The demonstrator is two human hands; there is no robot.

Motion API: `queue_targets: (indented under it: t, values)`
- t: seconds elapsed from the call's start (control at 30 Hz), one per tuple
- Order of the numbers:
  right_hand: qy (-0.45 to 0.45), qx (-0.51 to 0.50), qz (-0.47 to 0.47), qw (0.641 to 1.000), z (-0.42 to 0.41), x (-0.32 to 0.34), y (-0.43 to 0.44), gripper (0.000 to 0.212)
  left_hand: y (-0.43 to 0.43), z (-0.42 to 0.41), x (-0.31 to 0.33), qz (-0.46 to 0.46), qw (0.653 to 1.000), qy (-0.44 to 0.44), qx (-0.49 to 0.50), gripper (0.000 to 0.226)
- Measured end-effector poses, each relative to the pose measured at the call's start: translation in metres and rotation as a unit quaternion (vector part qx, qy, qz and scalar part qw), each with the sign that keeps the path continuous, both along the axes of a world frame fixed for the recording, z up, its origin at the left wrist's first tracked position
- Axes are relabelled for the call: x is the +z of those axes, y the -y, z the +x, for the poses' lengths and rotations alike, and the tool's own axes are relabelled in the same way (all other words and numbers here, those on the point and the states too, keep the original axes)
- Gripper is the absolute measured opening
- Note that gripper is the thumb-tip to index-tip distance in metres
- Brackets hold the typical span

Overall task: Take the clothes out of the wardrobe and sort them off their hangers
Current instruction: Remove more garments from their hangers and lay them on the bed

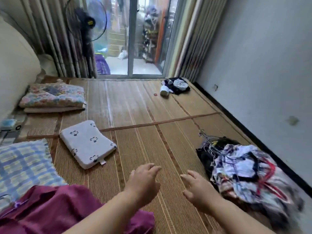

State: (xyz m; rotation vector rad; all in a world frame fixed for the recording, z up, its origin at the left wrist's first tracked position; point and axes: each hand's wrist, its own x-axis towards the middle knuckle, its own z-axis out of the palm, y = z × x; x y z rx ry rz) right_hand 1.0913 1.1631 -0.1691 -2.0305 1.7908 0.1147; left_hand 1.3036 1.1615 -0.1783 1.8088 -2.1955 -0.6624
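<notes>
Both hands hover just above the woven mat point(135, 107) at the lower middle of the frame, and neither holds anything. The left hand point(143, 179) and the right hand point(197, 188) have their fingers loose, slightly curved and spread, palms down, with a gap between the two hands.

The clothes point(244, 171) lie in one tumbled heap at the lower right, close to the wall and just beside the right hand. The heap is a mix of dark and white printed fabric. The wire hangers point(206, 141) poke out in a bunch at its far end, so these pieces look as though they have not been stripped yet. I'd guess the heap sits there so it can be worked through within easy reach.

A maroon garment point(50, 210) lies flat at the lower left, under the left forearm. No hanger shows on it, so that side may be where finished pieces go, though I can't be sure. The wardrobe itself is out of view.

A small printed pillow point(87, 142) and a folded blanket point(54, 97) sit to the left. They leave the middle strip of mat bare between the hands, which looks like the working space.
</notes>
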Motion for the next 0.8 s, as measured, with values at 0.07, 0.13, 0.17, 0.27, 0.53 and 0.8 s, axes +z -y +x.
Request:
queue_targets:
  t: [0.07, 0.13, 0.17, 0.27, 0.53, 0.8]
  values:
    - [-0.004, -0.03, 0.0, 1.0, -0.058, 0.006, -0.013, 0.057, -0.002, -0.053, 0.005, -0.007, 1.0, 0.002, -0.03, 0.056]
    - [-0.004, -0.059, -0.003, 0.998, -0.128, 0.014, -0.028, 0.058, -0.006, -0.121, 0.01, -0.005, 0.998, 0.001, -0.057, 0.054]
    - [-0.005, -0.07, -0.006, 0.997, -0.164, 0.016, -0.036, 0.058, -0.009, -0.157, 0.011, -0.003, 0.998, -0.004, -0.068, 0.054]
    - [-0.007, -0.103, -0.011, 0.995, -0.252, 0.024, -0.054, 0.06, -0.016, -0.249, 0.013, 0.01, 0.995, -0.01, -0.103, 0.056]
    - [-0.013, -0.156, -0.019, 0.988, -0.411, 0.035, -0.057, 0.054, -0.008, -0.411, 0.003, 0.052, 0.988, -0.028, -0.145, 0.057]
    - [0.028, -0.185, 0.013, 0.982, -0.472, -0.014, 0.018, 0.053, 0.073, -0.46, -0.043, 0.108, 0.987, -0.016, -0.121, 0.055]
